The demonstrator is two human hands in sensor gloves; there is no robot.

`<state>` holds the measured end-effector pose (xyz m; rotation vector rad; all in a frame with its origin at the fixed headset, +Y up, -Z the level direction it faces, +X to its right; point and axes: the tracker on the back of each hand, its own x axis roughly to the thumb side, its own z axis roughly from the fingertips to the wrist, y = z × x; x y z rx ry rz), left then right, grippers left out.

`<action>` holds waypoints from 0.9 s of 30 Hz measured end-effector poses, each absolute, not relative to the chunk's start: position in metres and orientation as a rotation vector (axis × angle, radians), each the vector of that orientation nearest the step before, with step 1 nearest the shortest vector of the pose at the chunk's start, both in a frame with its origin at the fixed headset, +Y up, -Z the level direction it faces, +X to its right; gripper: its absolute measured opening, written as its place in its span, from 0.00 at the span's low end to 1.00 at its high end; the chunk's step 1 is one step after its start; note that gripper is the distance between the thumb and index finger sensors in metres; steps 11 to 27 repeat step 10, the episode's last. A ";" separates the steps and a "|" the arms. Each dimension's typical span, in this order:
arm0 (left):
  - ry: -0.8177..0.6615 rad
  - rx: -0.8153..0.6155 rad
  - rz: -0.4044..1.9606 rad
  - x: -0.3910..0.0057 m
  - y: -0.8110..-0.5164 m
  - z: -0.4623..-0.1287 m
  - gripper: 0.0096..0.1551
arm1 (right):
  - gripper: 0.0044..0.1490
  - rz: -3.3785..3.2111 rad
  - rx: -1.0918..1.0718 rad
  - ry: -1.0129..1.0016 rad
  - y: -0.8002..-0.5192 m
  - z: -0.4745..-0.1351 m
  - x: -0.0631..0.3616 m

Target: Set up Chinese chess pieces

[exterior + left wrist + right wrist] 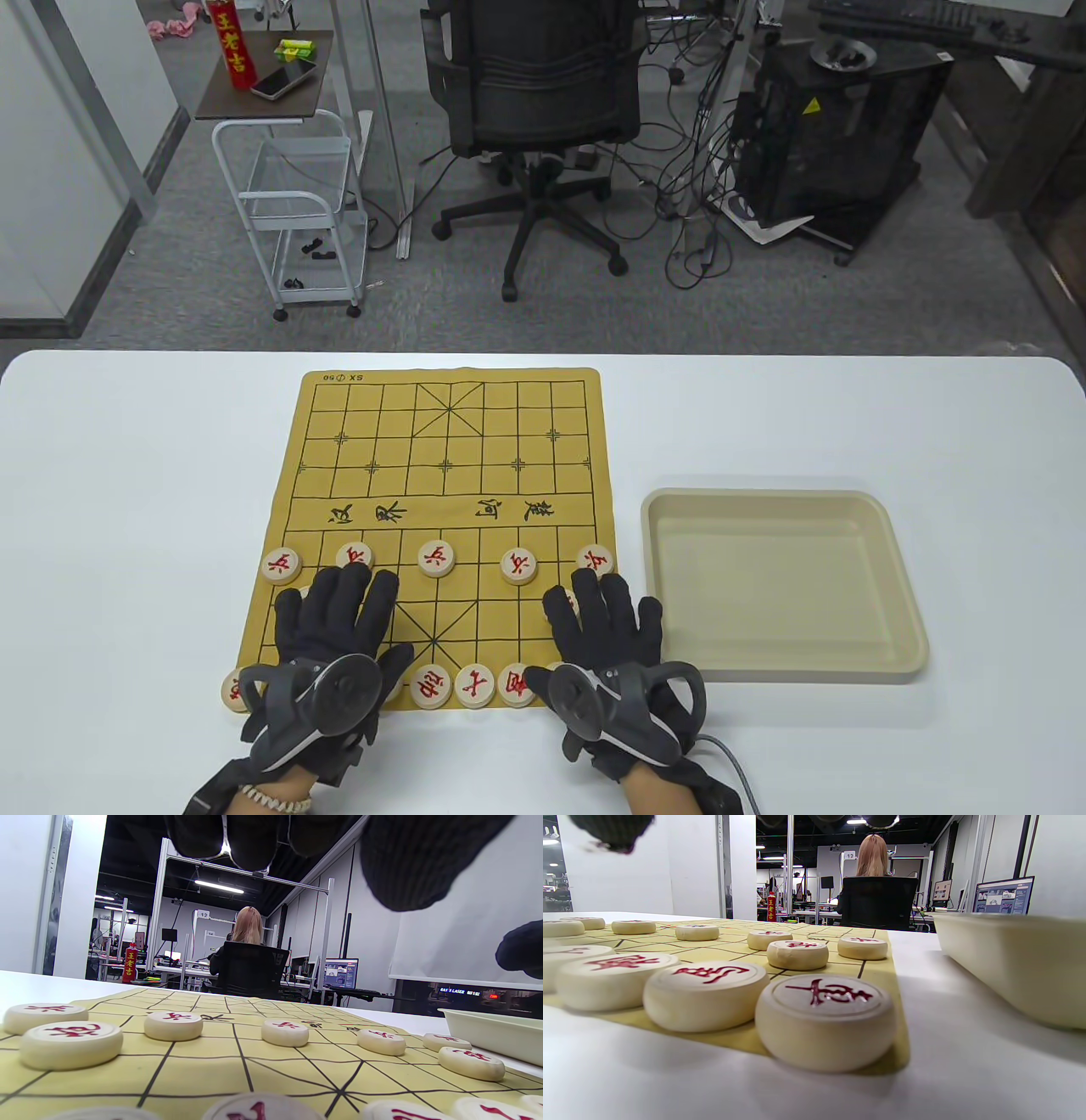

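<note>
The white table [127, 509] carries a yellow chessboard mat [450, 509] at its middle and, just to the right of it, a beige tray [785, 586]. Both gloved hands lie flat over the near part of the mat with fingers spread and nothing pinched: the left hand [335, 632] over the left side, the right hand [607, 637] over the right side near the tray. Round cream pieces with red characters are on the mat: a row of five soldiers [437, 558] just beyond the fingertips, and a back row [475, 686] along the near edge, between and partly under the hands.
</note>
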<state>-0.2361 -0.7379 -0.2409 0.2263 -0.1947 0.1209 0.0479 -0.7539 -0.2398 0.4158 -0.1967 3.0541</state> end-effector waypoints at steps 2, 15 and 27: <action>-0.194 0.226 0.118 -0.236 -0.738 -0.241 0.51 | 0.57 3.056 0.416 -0.200 -0.754 -0.239 0.048; -0.191 0.227 0.118 -0.237 -0.737 -0.240 0.51 | 0.57 3.055 0.408 -0.197 -0.754 -0.239 0.049; -0.191 0.227 0.118 -0.237 -0.737 -0.240 0.51 | 0.57 3.055 0.408 -0.197 -0.754 -0.239 0.049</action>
